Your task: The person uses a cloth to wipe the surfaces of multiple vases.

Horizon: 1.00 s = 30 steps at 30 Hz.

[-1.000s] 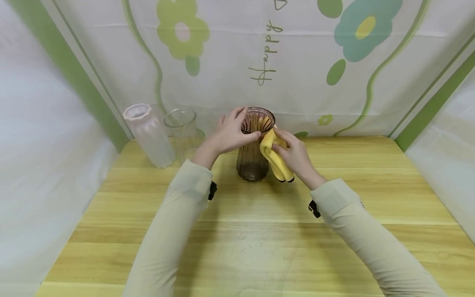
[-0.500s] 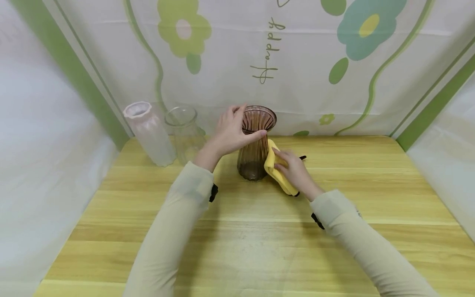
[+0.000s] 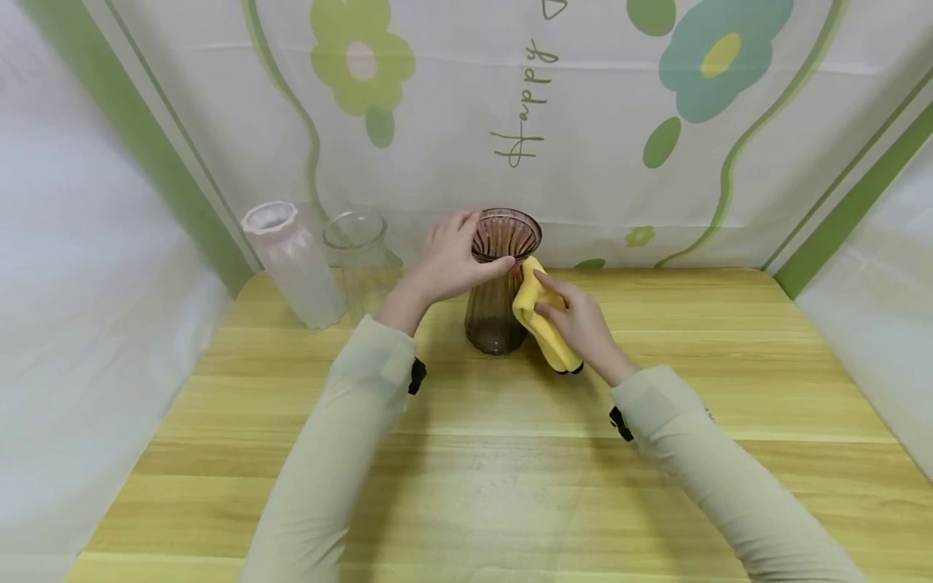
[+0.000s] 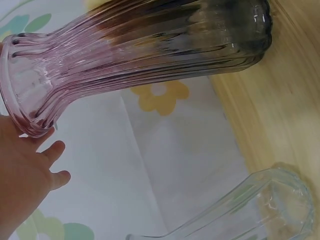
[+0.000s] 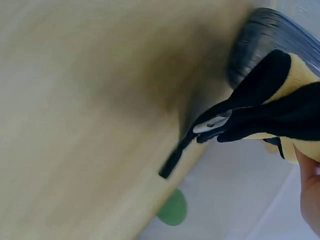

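While the left hand [image 3: 450,259] holds the purple vase [image 3: 496,316] at its top, with the thumb across the near side just under the rim and the fingers at the rim's left, the right hand [image 3: 583,325] pinches a folded yellow cloth [image 3: 541,324] between thumb and fingers. So the left grip is clamped on the vase and the right grip on the cloth, which lies against the right side of the glass, below the flared rim. The vase stands upright on the wooden worktop [image 3: 466,494], toward its back edge; its ribbed glass runs from pinkish purple above to smoky grey at the base. In the left wrist view, two of that hand's fingertips stand apart from the rim. The right wrist view shows black edging on the cloth, a dark strap and a small pale tag [image 5: 212,122]. Left of the purple vase stand a clear glass vase [image 3: 355,275] and, just beside it, a frosted pinkish-white one [image 3: 300,275]. Behind the worktop hangs a white backdrop [image 3: 452,105] with printed flowers and the word "Happy", turned sideways
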Each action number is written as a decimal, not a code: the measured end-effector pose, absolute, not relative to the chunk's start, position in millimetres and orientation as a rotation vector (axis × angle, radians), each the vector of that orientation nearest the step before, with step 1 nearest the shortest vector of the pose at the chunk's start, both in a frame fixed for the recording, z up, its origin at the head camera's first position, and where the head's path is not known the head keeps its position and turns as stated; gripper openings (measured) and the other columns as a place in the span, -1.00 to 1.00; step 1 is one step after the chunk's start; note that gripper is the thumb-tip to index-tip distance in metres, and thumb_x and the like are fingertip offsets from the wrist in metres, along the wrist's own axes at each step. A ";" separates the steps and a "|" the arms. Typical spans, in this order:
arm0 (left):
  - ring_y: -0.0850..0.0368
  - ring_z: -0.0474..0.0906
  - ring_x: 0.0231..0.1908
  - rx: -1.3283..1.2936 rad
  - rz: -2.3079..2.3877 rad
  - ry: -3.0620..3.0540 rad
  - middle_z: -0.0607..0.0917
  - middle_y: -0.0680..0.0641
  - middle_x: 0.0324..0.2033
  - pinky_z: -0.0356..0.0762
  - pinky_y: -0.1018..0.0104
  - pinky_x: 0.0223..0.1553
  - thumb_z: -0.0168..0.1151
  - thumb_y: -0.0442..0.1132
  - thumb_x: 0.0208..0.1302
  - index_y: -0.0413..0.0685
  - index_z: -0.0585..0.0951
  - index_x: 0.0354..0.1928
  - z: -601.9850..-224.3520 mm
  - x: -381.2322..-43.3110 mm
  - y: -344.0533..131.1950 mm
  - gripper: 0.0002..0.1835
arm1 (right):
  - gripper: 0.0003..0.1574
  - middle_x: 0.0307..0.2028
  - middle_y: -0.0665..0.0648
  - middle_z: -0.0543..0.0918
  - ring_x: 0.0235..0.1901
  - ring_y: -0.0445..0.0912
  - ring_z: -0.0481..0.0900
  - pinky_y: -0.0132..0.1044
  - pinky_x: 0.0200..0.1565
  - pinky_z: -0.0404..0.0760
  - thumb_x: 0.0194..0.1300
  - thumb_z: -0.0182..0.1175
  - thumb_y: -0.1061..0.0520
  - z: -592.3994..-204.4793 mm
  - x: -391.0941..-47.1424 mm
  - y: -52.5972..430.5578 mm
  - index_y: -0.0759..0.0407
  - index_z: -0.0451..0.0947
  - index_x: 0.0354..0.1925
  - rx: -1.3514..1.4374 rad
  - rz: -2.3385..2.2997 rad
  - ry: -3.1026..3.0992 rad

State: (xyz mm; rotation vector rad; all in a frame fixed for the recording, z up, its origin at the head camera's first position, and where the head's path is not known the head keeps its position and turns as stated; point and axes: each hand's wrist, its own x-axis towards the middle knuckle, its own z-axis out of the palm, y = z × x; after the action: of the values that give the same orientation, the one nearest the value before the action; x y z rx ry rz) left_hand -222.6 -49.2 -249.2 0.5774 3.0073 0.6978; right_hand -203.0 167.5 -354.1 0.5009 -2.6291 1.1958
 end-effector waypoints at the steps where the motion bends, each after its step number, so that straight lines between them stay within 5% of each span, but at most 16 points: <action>1: -0.11 -0.01 0.47 0.581 0.698 2.999 0.11 -0.15 0.46 -0.16 -0.04 0.51 0.06 0.34 0.19 -0.10 0.00 0.49 -248.9 -222.8 -49.3 0.01 | -0.34 0.23 0.34 0.48 0.21 0.21 0.46 0.08 0.21 0.48 0.25 0.23 0.24 -350.2 -203.1 166.4 0.18 0.36 0.31 0.494 1.223 -2.603; 7: -0.10 -0.12 0.50 0.605 0.703 2.953 0.02 -0.13 0.50 -0.28 -0.07 0.51 0.04 0.32 0.21 -0.11 -0.05 0.50 -249.1 -225.0 -49.9 0.01 | -0.32 0.25 0.33 0.47 0.15 0.21 0.51 0.07 0.09 0.57 0.25 0.22 0.26 -330.9 -205.7 160.6 0.18 0.33 0.33 0.426 1.325 -2.466; 16: -0.12 -0.17 0.51 0.605 0.734 2.934 -0.05 -0.11 0.51 -0.34 -0.08 0.51 0.03 0.32 0.21 -0.08 -0.11 0.51 -252.3 -225.9 -50.1 0.02 | -0.29 0.28 0.34 0.42 0.25 0.23 0.42 0.10 0.20 0.48 0.25 0.23 0.26 -336.1 -208.0 160.5 0.24 0.30 0.34 0.514 1.234 -2.572; 30: -0.11 -0.09 0.46 0.543 0.872 2.955 -0.02 -0.15 0.46 -0.02 -0.07 0.47 0.11 0.39 0.13 -0.02 -0.07 0.51 -255.1 -221.9 -44.5 0.08 | -0.29 0.21 0.44 0.46 0.22 0.30 0.42 0.13 0.25 0.41 0.24 0.22 0.29 -378.8 -199.8 175.0 0.21 0.31 0.34 0.566 1.097 -2.750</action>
State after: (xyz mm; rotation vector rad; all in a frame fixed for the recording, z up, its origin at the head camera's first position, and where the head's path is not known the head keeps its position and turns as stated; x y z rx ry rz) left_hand -221.9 -44.5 -255.1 0.5430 2.9550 0.8724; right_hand -199.8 175.0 -378.8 0.5658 -2.7501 1.0970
